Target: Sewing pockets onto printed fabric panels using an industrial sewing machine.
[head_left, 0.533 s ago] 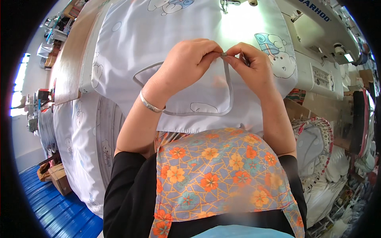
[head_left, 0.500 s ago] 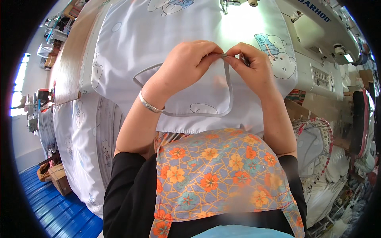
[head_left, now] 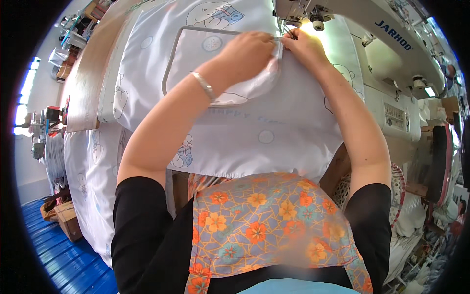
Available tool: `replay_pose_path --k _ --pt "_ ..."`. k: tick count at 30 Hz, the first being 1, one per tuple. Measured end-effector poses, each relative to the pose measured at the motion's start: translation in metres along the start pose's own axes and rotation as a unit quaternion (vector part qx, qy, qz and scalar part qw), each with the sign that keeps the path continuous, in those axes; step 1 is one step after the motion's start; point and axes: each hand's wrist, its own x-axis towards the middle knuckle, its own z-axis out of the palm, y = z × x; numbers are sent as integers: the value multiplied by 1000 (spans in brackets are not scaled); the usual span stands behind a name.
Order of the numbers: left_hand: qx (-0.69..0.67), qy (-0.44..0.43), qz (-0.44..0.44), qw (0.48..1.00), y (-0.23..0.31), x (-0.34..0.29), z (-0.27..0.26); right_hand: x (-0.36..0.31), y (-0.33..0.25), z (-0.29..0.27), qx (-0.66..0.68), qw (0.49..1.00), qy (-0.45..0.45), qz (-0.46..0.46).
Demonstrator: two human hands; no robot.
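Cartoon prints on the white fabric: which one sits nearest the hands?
The round print inside the grey-trimmed panel, just beside the left hand. The bear print lies farther up; others sit lower.

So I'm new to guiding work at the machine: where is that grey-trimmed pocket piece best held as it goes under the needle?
Probably at its trimmed right edge, pinched from both sides close to the needle, as the left hand and right hand do. The pocket piece lies flat on the printed white fabric, so only that edge lifts.

Bright daylight, fisheye-bent edges, black rim
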Motion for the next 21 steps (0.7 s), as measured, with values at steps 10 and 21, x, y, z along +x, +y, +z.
replay_pose_path --k 10,21 --pt "-5 34 -22 999 13 8 32 -23 14 -7 -221 957 58 -181" --pt "-11 15 -50 999 6 13 37 -43 11 -11 -197 954 78 -212"
